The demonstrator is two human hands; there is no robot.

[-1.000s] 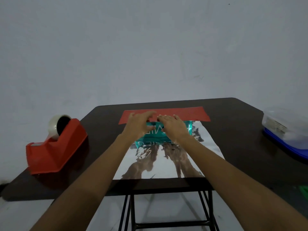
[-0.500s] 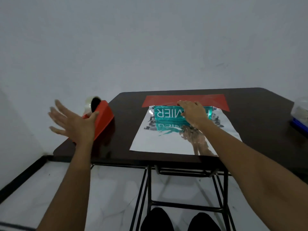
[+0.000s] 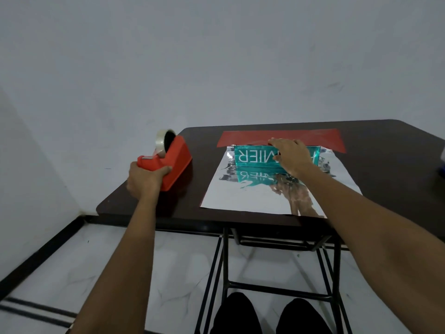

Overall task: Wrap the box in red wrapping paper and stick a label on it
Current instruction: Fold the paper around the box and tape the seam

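Head | left hand (image 3: 144,182) fingers (image 3: 161,170) grip tape dispenser (image 3: 173,154); right hand (image 3: 292,155) fingers (image 3: 274,142) flat on box (image 3: 252,157) lettered "MIER"

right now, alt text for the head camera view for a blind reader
A person's left hand grips the near end of a red tape dispenser on a dark table, while the right hand presses on a teal box standing on wrapping paper, silver side up, red showing behind.
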